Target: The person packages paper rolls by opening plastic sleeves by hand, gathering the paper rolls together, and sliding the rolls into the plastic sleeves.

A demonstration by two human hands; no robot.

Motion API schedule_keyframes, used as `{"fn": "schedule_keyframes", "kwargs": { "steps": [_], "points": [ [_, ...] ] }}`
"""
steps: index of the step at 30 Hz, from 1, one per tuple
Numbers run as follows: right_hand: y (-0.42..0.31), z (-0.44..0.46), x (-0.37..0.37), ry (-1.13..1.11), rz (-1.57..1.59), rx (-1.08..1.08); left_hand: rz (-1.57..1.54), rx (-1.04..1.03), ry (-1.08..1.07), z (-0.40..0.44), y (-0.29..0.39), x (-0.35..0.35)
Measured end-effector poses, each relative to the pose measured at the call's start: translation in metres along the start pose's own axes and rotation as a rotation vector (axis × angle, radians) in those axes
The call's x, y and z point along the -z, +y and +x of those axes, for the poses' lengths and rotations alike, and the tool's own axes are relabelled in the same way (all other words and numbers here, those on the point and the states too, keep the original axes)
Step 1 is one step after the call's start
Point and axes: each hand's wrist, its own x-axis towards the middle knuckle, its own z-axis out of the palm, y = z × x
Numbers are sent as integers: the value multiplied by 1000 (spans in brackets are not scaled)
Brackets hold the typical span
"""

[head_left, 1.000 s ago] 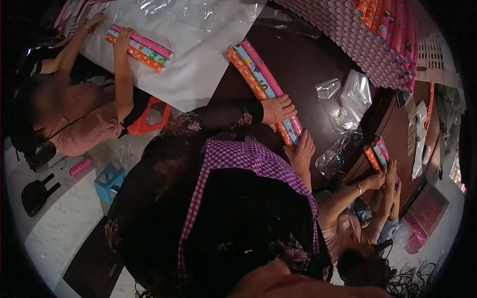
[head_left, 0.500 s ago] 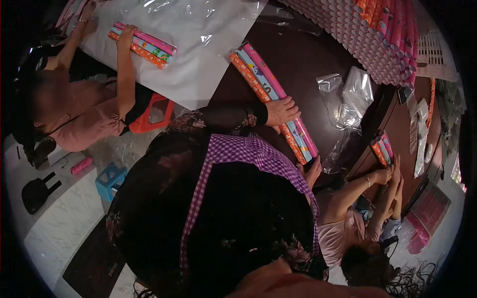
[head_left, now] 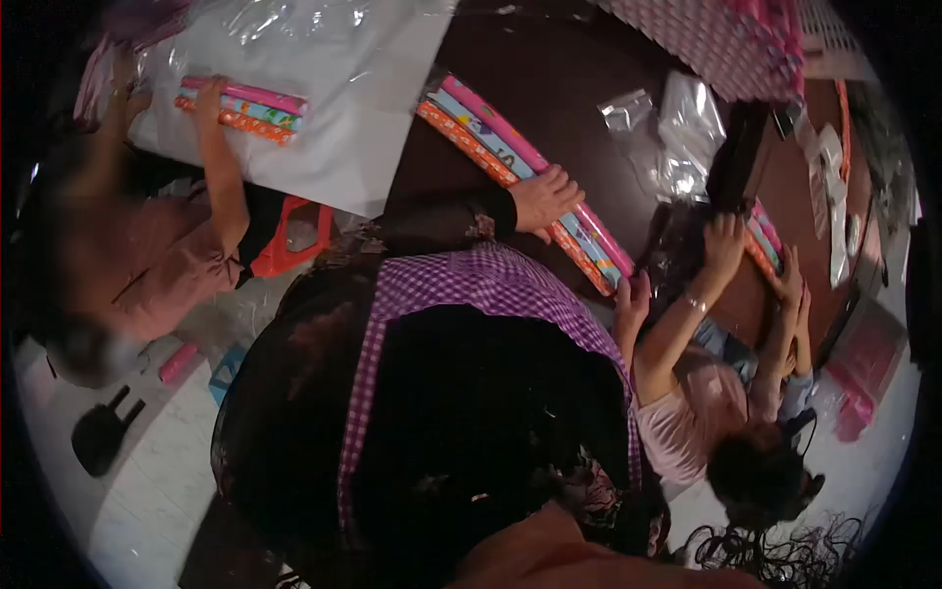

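A bundle of three long rolls (head_left: 510, 162), pink, light blue and orange with patterns, lies slanted across the dark table in what looks like clear film. My left hand (head_left: 548, 199) is closed over its middle, fingers wrapped across the rolls. At the bundle's near end is my right hand (head_left: 633, 302), its fingers raised and slightly apart against or beside the roll ends. Whether it holds any film there is too small to tell.
Clear plastic bags (head_left: 682, 137) lie right of the bundle. A large stack of rolls (head_left: 716, 49) stands at the back right. On the left, a co-worker handles another bundle (head_left: 245, 110) on a white sheet (head_left: 343, 147). Co-workers at right hold rolls (head_left: 763, 240). A red stool (head_left: 294, 239) stands left.
The whole view has shifted. My left hand stays on the bundle, and my right hand's fingers are more raised at its near end. A right-hand co-worker's hand has moved up beside the smaller bundle.
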Motion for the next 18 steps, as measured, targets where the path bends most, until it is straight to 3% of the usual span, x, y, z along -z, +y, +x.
{"fn": "schedule_keyframes", "kwargs": {
  "steps": [4, 10, 18],
  "points": [
    [-31, -7, -2, -57, 162, -261, 16, 30, -55, 6, 0, 1],
    [-34, -8, -9, 15, 277, -307, 62, -1, 29, 7, -2, 0],
    [-31, 5, -12, 57, 310, -428, 116, 10, -45, 13, 0, 4]
  ]
}}
